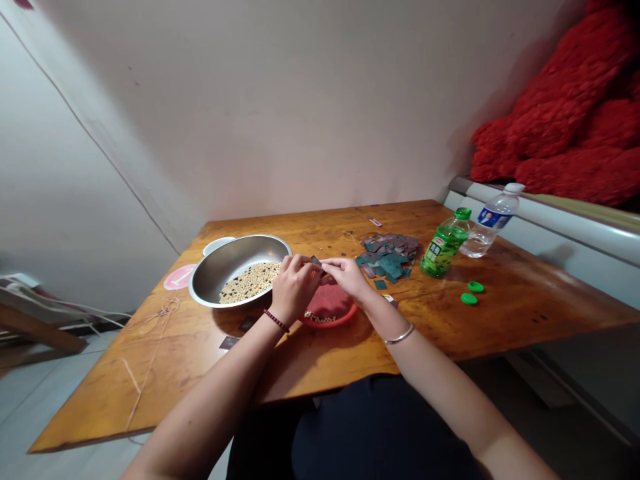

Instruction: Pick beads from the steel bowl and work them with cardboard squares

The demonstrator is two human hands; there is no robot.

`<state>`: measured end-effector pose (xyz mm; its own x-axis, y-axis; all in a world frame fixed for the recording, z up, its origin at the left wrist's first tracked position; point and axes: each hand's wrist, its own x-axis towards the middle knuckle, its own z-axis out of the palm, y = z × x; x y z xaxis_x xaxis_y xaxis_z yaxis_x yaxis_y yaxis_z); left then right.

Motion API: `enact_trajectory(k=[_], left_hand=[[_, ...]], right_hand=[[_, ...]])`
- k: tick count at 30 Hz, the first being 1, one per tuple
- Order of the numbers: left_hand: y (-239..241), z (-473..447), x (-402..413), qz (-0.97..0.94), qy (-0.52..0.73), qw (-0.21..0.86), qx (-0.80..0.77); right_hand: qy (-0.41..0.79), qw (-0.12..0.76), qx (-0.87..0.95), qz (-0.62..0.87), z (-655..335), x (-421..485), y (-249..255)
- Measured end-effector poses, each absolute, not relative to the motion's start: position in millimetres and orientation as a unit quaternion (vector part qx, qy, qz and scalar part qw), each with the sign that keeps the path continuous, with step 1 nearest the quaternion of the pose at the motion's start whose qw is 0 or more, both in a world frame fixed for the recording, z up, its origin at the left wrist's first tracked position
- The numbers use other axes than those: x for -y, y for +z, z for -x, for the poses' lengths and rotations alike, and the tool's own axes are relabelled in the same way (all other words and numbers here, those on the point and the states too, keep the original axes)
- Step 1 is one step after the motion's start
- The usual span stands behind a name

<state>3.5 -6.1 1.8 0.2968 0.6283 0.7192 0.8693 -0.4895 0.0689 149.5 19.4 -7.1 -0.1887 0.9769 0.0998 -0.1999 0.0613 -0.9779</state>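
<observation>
two hands (295, 287) hold one dark patch (316, 261); two bottles (440, 253)

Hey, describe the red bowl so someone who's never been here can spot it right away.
On the wooden table, find the big metal bowl left of centre. Just to its right, below the left hand and right hand, sits the red bowl. Its red rim and smaller size set it apart from its silvery neighbour, and small pale grains show along its near side.
</observation>
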Motion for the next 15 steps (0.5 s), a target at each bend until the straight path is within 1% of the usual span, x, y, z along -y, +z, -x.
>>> enact_trajectory(k=[15], left_hand=[[3.2, -4.4, 7.6, 0.782, -0.369, 0.184, 0.466]], right_hand=[[0.551, 0.528, 0.539, 0.357, -149.6, -23.9, -13.0]])
